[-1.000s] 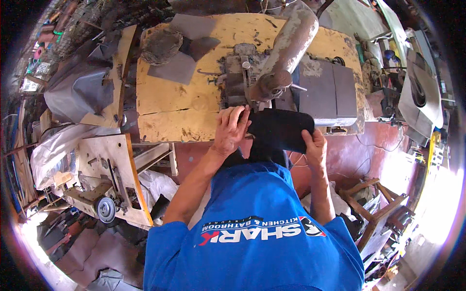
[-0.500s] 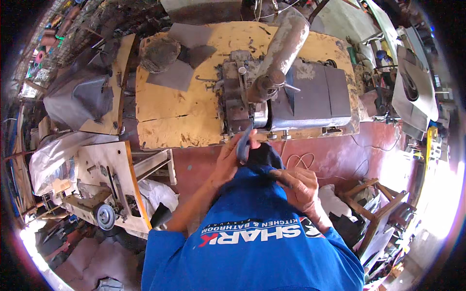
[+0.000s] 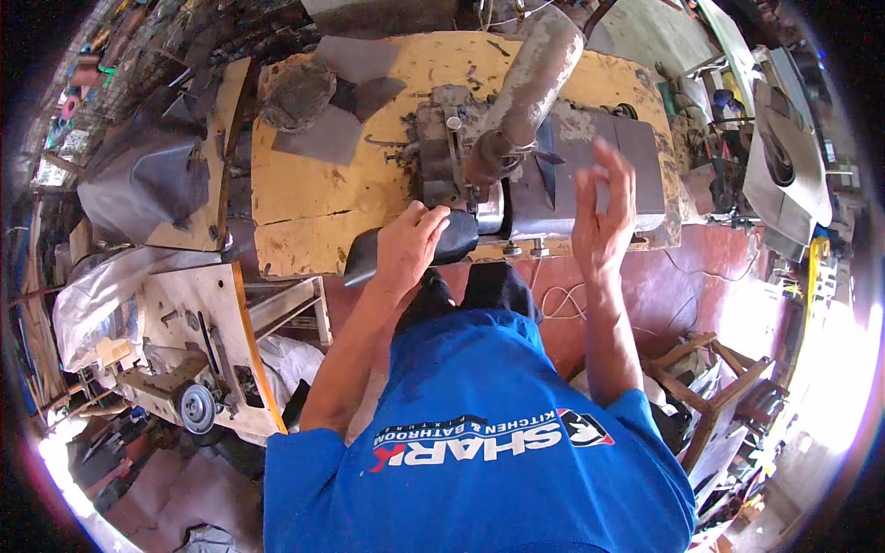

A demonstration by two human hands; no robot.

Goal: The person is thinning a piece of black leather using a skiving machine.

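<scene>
My left hand (image 3: 412, 241) grips a black flexible piece (image 3: 371, 247) at the front left of the machine, with its right end beside the shiny metal part (image 3: 489, 212) below the head. My right hand (image 3: 606, 207) is raised over the right side of the grey machine bed (image 3: 634, 161), fingers apart and holding nothing. The machine's worn arm (image 3: 539, 64) reaches down to a round head (image 3: 494, 155) with a small lever at its side. The machine sits on a yellow wooden table top (image 3: 304, 203).
Grey offcuts (image 3: 318, 138) and a dark round lump (image 3: 298, 95) lie on the table's left. A wooden stand with a pulley (image 3: 198, 409) is at lower left, a wooden frame (image 3: 701, 387) at lower right. A loose cable (image 3: 567, 302) lies on the red floor (image 3: 719, 276). Sheet materials crowd both sides.
The black piece went down toward my lap, then came back up at the machine's left in my left hand. My right hand let go of it and rose to the right, fingers apart.
</scene>
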